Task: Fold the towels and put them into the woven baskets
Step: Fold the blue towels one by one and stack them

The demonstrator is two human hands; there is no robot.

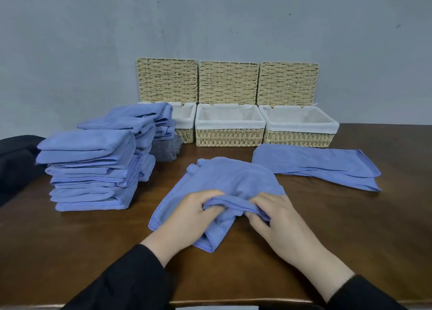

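Worktop [350,228]: dark wood, near edge at the sleeves, bare surface at right front.
Woven baskets, three in a row at the back wall, lids upright: left [187,132], middle [230,135], right [299,138]; white liners.
Towel stacks [88,169]: folded, blue, at left, hiding part of the left basket.
Loose towel [315,165]: flat before the right basket, long axis left-right.
Held towel [217,183]: centre, crumpled, long axis running away from the person.
Left hand [187,216], right hand [275,218]: each grip pinches the towel's bunched near fold.
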